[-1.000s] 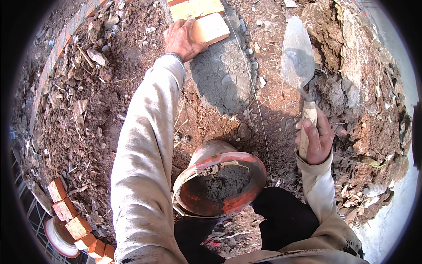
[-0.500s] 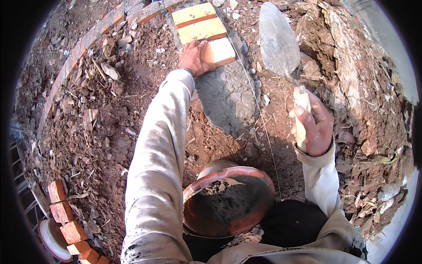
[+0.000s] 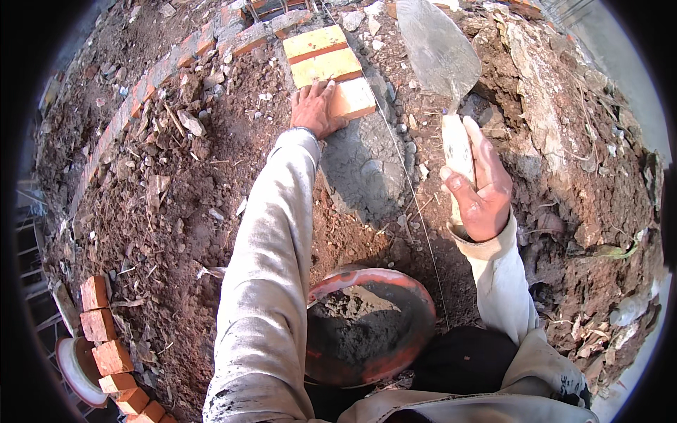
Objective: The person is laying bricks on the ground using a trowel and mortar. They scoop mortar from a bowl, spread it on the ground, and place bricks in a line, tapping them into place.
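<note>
While the left hand [image 3: 316, 113] grips the left end of the near brick [image 3: 355, 99], fingers over its far edge and thumb along its near side, the right hand [image 3: 486, 194] is closed round the pale handle of a trowel [image 3: 441, 60]. I see the 2 hands well apart, each clamped on its own thing. The near brick ends a line with 2 other bricks [image 3: 326, 65], and grey mortar [image 3: 370, 173] spreads out on its near side. The trowel's blade points away from the person, to the right of the bricks. A thin string [image 3: 419, 204] passes the bricks' right ends, then the right side of a bucket [image 3: 381, 275]. The bucket, holding grey mix [image 3: 363, 328], stands near the person's dark trousers [image 3: 465, 359]. At lower left, loose bricks [image 3: 113, 358] curve beside a white-rimmed bowl [image 3: 68, 359].
</note>
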A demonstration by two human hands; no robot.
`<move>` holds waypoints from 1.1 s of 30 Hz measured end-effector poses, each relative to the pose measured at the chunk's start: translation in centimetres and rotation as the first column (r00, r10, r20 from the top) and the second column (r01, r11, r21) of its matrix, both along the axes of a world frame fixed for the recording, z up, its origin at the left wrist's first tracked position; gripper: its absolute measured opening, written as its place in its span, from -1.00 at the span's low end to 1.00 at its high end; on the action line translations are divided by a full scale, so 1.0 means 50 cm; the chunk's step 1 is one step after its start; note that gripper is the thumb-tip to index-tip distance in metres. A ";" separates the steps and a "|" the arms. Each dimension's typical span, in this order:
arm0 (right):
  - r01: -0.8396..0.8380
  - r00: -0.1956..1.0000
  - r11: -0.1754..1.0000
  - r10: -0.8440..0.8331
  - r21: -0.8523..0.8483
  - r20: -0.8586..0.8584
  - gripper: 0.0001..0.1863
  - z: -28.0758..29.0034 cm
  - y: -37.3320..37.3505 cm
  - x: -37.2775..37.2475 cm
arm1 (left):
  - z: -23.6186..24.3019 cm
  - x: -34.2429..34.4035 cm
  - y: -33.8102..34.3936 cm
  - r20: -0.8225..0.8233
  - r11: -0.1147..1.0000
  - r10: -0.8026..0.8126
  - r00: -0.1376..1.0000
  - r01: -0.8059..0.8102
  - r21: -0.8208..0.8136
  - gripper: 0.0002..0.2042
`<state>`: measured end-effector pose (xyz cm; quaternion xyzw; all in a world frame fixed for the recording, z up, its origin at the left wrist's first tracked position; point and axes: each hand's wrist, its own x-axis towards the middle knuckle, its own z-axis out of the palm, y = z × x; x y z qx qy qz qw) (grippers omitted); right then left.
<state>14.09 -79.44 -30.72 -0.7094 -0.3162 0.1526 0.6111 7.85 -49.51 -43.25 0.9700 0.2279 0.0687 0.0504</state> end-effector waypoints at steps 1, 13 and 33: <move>-0.014 1.000 1.000 0.015 -0.017 0.024 -0.42 -0.010 0.002 -0.002 | 0.001 -0.008 -0.012 0.126 0.982 0.143 0.982 -0.125 -0.141 -0.16; -0.063 0.988 0.965 0.096 -0.255 0.120 -0.35 -0.098 0.045 0.008 | -0.027 -0.009 -0.018 -0.118 0.538 0.705 0.699 -0.636 -0.553 -0.18; -0.066 0.977 0.926 0.136 -0.371 0.166 -0.39 -0.136 0.123 -0.011 | -0.013 -0.005 -0.024 -0.037 0.618 0.700 0.714 -0.630 -0.471 -0.25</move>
